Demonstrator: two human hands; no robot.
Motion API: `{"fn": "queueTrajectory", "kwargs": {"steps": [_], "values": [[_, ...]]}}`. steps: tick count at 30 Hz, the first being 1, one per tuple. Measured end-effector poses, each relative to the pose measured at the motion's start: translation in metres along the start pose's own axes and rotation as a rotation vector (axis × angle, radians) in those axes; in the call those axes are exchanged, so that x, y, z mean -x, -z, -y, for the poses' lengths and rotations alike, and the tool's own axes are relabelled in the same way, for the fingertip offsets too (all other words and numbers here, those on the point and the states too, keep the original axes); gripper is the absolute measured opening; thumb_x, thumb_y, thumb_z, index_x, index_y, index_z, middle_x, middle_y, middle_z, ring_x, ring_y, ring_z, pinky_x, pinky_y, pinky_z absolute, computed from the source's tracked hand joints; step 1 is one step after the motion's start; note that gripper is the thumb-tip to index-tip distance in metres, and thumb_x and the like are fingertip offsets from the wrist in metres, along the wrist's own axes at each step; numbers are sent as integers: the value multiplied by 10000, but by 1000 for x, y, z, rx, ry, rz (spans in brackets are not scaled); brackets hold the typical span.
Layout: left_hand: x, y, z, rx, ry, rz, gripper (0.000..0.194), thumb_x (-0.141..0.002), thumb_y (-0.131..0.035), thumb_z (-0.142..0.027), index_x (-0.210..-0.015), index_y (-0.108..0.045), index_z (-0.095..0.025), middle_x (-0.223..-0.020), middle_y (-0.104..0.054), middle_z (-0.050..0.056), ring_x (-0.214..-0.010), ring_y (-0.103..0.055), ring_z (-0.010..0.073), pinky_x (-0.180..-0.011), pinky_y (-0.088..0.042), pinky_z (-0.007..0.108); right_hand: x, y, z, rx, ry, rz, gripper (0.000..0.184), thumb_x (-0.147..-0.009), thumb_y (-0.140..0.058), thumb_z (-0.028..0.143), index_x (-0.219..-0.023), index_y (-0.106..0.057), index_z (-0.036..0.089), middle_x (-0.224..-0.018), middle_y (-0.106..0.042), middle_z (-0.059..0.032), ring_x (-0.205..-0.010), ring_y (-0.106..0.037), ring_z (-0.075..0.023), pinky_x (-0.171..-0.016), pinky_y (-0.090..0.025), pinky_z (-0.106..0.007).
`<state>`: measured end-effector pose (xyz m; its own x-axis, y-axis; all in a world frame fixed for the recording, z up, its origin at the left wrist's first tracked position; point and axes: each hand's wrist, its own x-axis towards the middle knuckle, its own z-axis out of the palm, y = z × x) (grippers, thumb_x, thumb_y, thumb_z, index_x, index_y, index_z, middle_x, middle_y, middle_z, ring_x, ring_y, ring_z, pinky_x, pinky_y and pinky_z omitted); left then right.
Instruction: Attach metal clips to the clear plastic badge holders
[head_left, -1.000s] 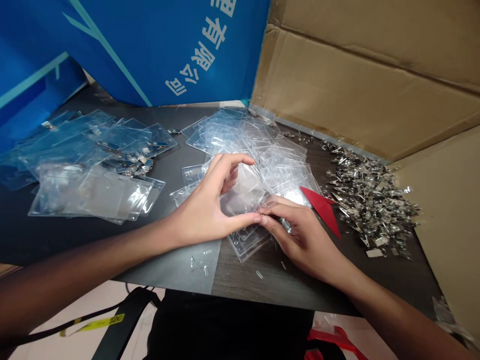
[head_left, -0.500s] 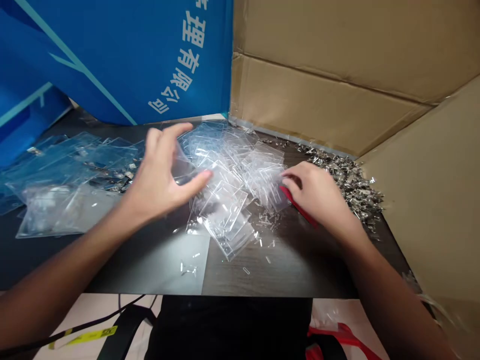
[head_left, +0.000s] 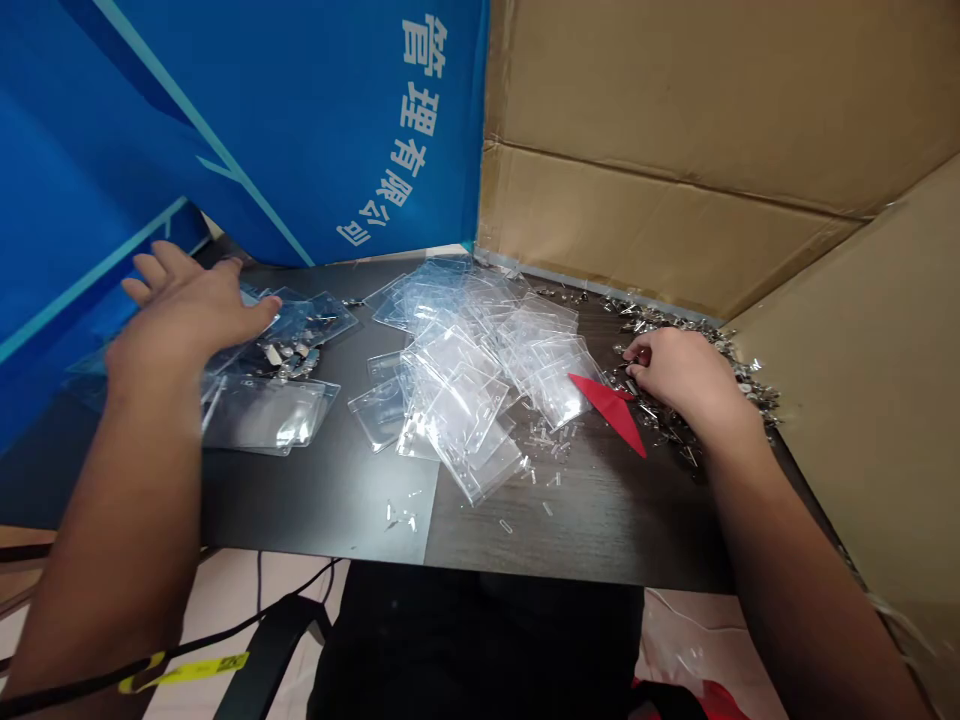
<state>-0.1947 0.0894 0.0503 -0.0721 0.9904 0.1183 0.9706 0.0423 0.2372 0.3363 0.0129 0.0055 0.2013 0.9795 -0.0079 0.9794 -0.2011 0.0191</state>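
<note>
My left hand (head_left: 191, 310) is open, fingers spread, over the left pile of clear plastic badge holders (head_left: 262, 415). Metal clips (head_left: 292, 358) lie among those holders, just right of the hand, which covers part of the pile. My right hand (head_left: 682, 375) has its thumb and fingers pinched together at the near-left side of a heap of small metal clips (head_left: 750, 395). Whatever is between those fingertips is too small to make out. A red pointed piece (head_left: 611, 408) lies on the table beside the right hand. Between the hands spreads a larger heap of clear badge holders (head_left: 457, 390).
Small clear strips (head_left: 551, 435) are scattered on the dark table (head_left: 585, 530) near the middle heap. A blue printed panel (head_left: 300, 120) stands behind on the left. Cardboard walls (head_left: 675, 120) close off the back and right. A black cable (head_left: 285, 600) hangs below the front edge.
My left hand has moved left from the middle heap to the left pile. My right hand has shifted right, off the red piece and onto the metal clips. The view has shifted left.
</note>
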Motion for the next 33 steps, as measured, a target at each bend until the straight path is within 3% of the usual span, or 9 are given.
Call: {"fn": "queueTrajectory", "kwargs": {"steps": [6,11,13,15,17,20,25,27,33], "values": [[10,3,-17,-2,58,-33,692,-899,-760,-590,-1364,-625,-96,-1654,-302,176,-1546,-153,548,-1245,-69,873,4,3,5,-2,-32,-92,287,-968,-663,205,-1119,-906,192,-1129,-868,-184,-1066,-805,-392,-811,-574,-429],[25,8,-63,-51,-117,-230,510,-1104,-478,-400,-1467,-607,-67,-1549,-429,236,-1491,-323,506,-1227,-252,817,7,5,9,-112,-48,-248,288,-948,-653,198,-1108,-892,176,-1091,-861,-194,-991,-789,-380,-804,-573,-441],[34,0,-88,23,-337,-147,505,-1130,-438,-406,-1438,-648,-64,-1392,-574,221,-1388,-487,420,-1218,-383,685,9,5,11,-142,-70,-304,279,-944,-645,199,-1102,-873,167,-1011,-852,-190,-930,-772,-369,-804,-562,-449],[45,-15,-112,152,-688,79,520,-1114,-509,-505,-1427,-677,-125,-1342,-646,182,-1302,-592,357,-1171,-472,552,9,6,14,-164,-91,-343,275,-954,-625,196,-1113,-847,156,-959,-835,-189,-884,-752,-356,-805,-551,-457],[56,-34,-131,164,-915,301,611,-1085,-587,-598,-1558,-602,-211,-1499,-604,174,-1408,-550,380,-1216,-435,554,10,6,17,-199,-94,-377,275,-974,-605,191,-1147,-815,151,-981,-826,-192,-877,-738,-343,-829,-543,-465],[67,-61,-144,150,-1048,423,650,-1060,-671,-582,-1622,-548,-278,-1526,-593,169,-1424,-526,400,-1254,-354,603,12,9,23,-284,-80,-429,271,-993,-584,181,-1183,-776,156,-1079,-824,-191,-935,-737,-334,-900,-538,-473],[69,-81,-141,300,-939,450,683,-1014,-756,-529,-1621,-530,-313,-1379,-593,135,-1284,-547,362,-1195,-405,578,21,12,41,-474,56,-457,232,-1035,-521,214,-1139,-727,185,-1122,-792,-172,-987,-725,-303,-969,-536,-450],[73,-82,-141,397,-858,451,608,-1062,-681,-437,-1624,-499,-293,-1362,-549,135,-1243,-559,331,-1143,-459,522,28,10,53,-605,137,-419,203,-1051,-494,225,-1090,-693,217,-1110,-771,-141,-956,-713,-273,-931,-540,-423],[90,-74,-147,625,-662,394,353,-1130,-437,-240,-1473,-518,-233,-1191,-534,84,-1013,-584,227,-962,-514,402,67,-5,89,-1075,380,7,221,-1118,-396,229,-954,-541,255,-802,-609,-3,-703,-576,-182,-696,-477,-335]]}}
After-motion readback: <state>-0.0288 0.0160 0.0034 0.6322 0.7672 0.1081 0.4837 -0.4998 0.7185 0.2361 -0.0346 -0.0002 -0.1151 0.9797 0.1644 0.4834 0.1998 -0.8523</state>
